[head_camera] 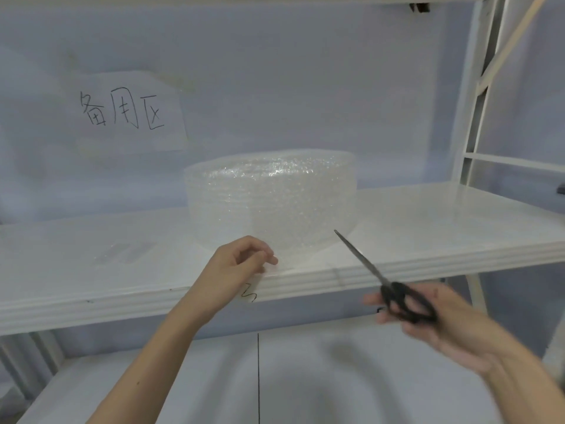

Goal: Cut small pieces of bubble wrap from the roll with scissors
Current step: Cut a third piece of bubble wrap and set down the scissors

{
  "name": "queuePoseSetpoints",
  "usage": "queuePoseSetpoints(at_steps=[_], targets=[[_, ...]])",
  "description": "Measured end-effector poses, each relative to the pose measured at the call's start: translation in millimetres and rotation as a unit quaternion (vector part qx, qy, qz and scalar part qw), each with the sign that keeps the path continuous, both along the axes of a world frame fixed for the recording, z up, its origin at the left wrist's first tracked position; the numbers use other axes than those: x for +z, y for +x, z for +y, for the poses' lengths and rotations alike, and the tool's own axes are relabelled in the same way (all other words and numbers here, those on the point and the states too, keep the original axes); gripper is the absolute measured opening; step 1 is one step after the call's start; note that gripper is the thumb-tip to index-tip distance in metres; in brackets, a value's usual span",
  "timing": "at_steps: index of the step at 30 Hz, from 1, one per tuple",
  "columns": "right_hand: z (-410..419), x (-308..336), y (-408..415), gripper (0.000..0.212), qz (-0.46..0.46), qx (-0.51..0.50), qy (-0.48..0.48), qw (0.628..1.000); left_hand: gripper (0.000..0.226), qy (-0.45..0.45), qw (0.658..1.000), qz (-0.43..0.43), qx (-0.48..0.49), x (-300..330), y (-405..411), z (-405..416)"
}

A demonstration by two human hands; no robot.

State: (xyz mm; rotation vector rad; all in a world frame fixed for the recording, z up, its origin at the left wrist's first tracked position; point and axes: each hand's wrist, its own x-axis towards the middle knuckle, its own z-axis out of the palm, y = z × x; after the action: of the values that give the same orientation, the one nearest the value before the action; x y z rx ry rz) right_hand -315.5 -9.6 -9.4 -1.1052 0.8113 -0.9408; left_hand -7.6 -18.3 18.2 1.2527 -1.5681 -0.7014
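Observation:
A clear bubble wrap roll stands on the white shelf, a little left of centre. My left hand is at the foot of the roll near the shelf's front edge, thumb and fingers pinched on the thin loose end of the wrap. My right hand is lower right, in front of the shelf edge, and grips black-handled scissors. The blades are together and point up and left, their tip just short of the roll's lower right side.
Small cut pieces of bubble wrap lie on the shelf to the left. A paper sign with handwriting hangs on the back wall. A white metal upright rises at the right. A lower shelf lies beneath my arms.

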Motion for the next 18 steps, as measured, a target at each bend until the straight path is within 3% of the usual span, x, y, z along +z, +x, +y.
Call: queuePoseSetpoints(at_steps=[3, 7, 11, 18], targets=[[7, -29, 30, 0.061, -0.056, 0.081, 0.025, 0.995, 0.009, 0.023, 1.0, 0.002, -0.015, 4, 6, -1], [9, -45, 71, 0.012, -0.035, 0.115, 0.024, 0.992, 0.011, 0.019, 1.0, 0.013, -0.004, 4, 12, -2], [7, -48, 99, 0.007, -0.036, 0.123, 0.027, 0.991, 0.01, 0.024, 1.0, -0.019, 0.0, 3, 10, -5], [2, -60, 109, 0.051, -0.037, 0.151, 0.009, 0.988, 0.013, 0.02, 0.999, -0.027, -0.009, 2, 14, -8]])
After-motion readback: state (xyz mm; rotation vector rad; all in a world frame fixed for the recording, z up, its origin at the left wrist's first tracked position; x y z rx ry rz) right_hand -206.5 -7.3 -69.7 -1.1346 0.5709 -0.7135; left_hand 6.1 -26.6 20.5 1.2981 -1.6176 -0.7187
